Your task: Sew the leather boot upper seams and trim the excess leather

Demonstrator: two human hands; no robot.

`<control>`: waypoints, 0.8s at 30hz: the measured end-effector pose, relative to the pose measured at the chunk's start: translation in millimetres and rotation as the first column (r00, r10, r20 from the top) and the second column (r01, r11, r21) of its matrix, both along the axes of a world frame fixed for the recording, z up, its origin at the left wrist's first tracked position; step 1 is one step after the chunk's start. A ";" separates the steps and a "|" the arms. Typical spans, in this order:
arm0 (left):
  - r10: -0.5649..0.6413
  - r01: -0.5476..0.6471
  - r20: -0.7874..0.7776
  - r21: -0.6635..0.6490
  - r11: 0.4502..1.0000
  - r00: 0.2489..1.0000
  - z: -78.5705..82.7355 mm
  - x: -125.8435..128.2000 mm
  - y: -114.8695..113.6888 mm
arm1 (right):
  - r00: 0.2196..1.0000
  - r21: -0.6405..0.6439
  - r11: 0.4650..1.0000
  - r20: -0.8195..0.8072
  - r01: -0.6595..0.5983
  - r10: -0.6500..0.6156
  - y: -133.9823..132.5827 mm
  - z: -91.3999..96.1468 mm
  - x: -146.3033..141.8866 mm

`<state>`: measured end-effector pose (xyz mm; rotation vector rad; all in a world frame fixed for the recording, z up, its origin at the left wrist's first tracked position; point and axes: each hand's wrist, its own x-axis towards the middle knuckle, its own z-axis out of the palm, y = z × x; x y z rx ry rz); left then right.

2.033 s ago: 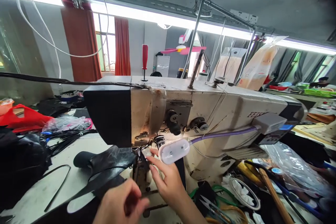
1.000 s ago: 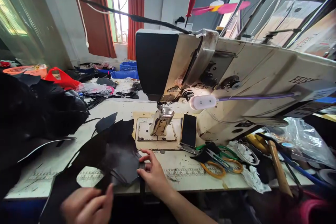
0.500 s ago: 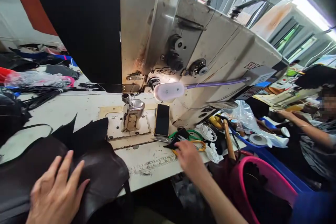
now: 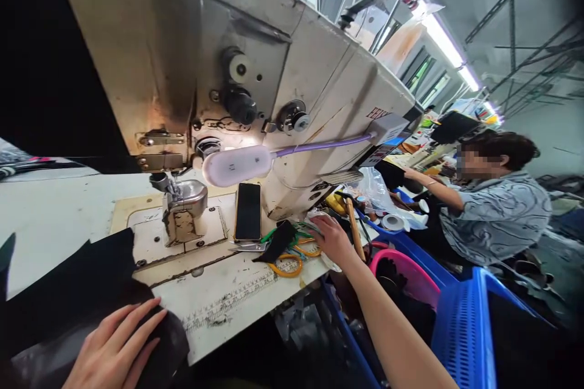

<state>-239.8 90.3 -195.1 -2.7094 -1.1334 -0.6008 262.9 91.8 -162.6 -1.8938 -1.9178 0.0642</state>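
My left hand [image 4: 121,346] lies flat with fingers stretched on a dark leather piece [image 4: 168,340] at the table's front left. My right hand [image 4: 335,240] reaches over the clutter beside the machine, its fingers bent but apart and the tips partly hidden. Just left of it are scissors with yellow-orange handles [image 4: 288,266], a black scrap [image 4: 279,243] and green-handled scissors [image 4: 269,236]. A phone [image 4: 248,213] lies dark-screened behind them. The sewing machine's metal post [image 4: 185,209] stands between my hands, with nothing on top of it.
The machine head [image 4: 328,91] fills the upper middle, with a lit lamp [image 4: 237,165] under it. To the right are a wooden-handled tool [image 4: 354,228], a pink basket [image 4: 410,267] and a blue basket [image 4: 463,328]. A co-worker [image 4: 497,206] sits beyond them.
The view has turned to the right. My right hand has moved from the black scrap to the clutter on its right. My left hand stays on the leather.
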 end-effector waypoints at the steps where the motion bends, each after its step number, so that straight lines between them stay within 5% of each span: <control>1: -0.022 0.022 0.003 0.003 1.000 1.000 -2.0 -1.4 1.1 | 0.999 -0.018 0.999 0.013 -0.033 0.033 0.1 0.7 -4.3; 10: -0.019 0.020 0.027 -0.017 1.000 0.999 -2.7 0.6 2.5 | 0.952 -0.226 0.934 0.069 -0.276 0.297 -3.6 -4.6 -67.5; 18: -0.186 0.183 -0.013 -0.107 0.977 0.983 35.4 21.8 -6.9 | 0.926 -0.418 0.829 -0.106 -0.372 0.362 30.6 58.8 -51.5; 24: -0.188 0.162 -0.041 -0.348 0.923 0.981 54.0 36.3 -6.4 | 0.875 -0.608 0.641 -0.420 -0.467 0.240 5.2 86.6 -87.9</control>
